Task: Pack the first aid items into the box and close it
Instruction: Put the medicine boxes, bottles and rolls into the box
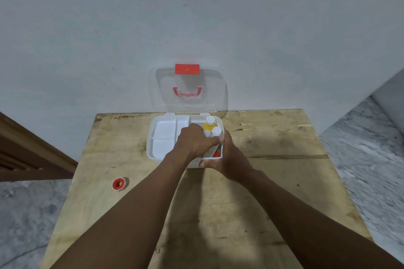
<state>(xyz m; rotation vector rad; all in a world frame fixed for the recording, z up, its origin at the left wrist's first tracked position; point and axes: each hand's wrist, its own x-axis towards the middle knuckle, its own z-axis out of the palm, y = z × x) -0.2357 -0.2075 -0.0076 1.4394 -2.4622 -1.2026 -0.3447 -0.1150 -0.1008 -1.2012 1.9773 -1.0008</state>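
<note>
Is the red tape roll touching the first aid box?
Apart. The head view shows the red tape roll alone near the table's left edge, with bare wood plainly between it and the first aid box.

White plastic box [153, 150] sits at far edge of the wooden table, w/ clear lid [188, 88] swung fully open, standing upright vs. the wall. Lid has red latch [187, 69] at top and red handle [187, 91] mid-panel. Left part of box holds a white divider tray [166, 135], compartments bare. Right part holds a yellow bottle [208, 125] w/ white cap, upright, plus two white-capped bottles [216, 132] just in front; something red [216, 154] lower in same section, can't tell what. Roll of tape [119, 184], red core, lies on table well left of box, nearer the front.
</note>
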